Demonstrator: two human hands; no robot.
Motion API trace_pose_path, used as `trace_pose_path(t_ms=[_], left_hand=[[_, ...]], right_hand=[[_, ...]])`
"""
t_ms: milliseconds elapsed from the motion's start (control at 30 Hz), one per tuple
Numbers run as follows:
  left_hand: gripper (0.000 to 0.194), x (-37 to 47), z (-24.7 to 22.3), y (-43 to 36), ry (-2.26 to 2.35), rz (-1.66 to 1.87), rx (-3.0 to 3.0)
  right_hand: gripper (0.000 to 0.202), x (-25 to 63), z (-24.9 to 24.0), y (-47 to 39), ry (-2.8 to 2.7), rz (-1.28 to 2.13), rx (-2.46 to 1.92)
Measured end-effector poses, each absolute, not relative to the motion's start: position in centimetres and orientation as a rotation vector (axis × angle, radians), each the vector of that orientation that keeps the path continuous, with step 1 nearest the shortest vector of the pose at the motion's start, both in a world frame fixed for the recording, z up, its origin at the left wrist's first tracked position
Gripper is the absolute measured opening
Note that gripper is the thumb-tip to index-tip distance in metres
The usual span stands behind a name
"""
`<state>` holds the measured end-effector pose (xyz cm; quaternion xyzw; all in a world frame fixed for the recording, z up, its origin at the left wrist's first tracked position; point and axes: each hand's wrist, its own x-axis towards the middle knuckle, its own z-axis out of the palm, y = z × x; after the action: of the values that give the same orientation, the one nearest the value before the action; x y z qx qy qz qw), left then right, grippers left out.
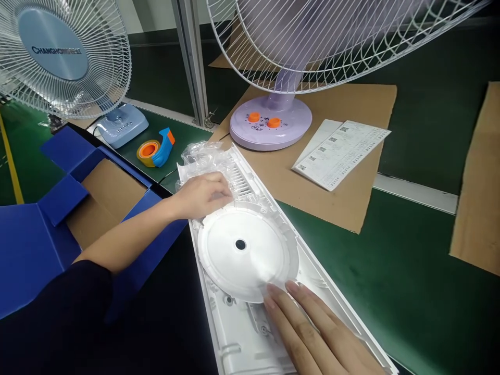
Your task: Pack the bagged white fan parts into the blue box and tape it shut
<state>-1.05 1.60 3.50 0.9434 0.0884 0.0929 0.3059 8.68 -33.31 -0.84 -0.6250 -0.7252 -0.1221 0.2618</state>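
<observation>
A long white plastic housing (230, 333) lies slanting across the bench edge in front of me. Set in it is a round white disc (222, 255) with a dark hole at its centre. My left hand (205, 195) is at the disc's far rim, fingers curled; what is under its fingertips is hidden. My right hand (316, 330) lies over the near part of the housing with fingers stretched, the tips at the disc's near rim. Clear crumpled plastic film (207, 156) covers the housing's far end, just beyond my left hand.
An opened blue carton (58, 234) stands at left. Behind are a blue fan (123, 125), a tape dispenser (162, 148) and a lilac fan (271, 127) with orange knobs. Printed sheets (344, 153) lie on flat cardboard (351, 208); more cardboard (478, 208) is at right.
</observation>
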Motion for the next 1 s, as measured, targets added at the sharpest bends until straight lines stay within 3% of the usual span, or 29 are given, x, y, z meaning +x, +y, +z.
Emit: trace_pose_path(t_ms=[233, 467, 833, 1000], left_hand=[[0.019, -1.0, 2.8, 1.2, 0.312, 0.484, 2.507], [0.022, -0.2, 3.4, 0.4, 0.308, 0.251, 2.610], [0.020, 0.0, 2.6, -0.1, 0.419, 0.566, 2.497], [0.020, 0.5, 3.1, -0.2, 0.465, 0.369, 2.554]], right_hand=[[0.050, 8.4, -0.7, -32.9, -1.958, -0.368, -1.702], [0.047, 8.2, -0.5, -32.8, -1.952, -0.375, -1.703], [0.046, 8.0, 0.0, -32.4, -1.903, -0.247, -1.679], [0.046, 7.9, 0.2, -32.4, -1.883, -0.244, -1.687]])
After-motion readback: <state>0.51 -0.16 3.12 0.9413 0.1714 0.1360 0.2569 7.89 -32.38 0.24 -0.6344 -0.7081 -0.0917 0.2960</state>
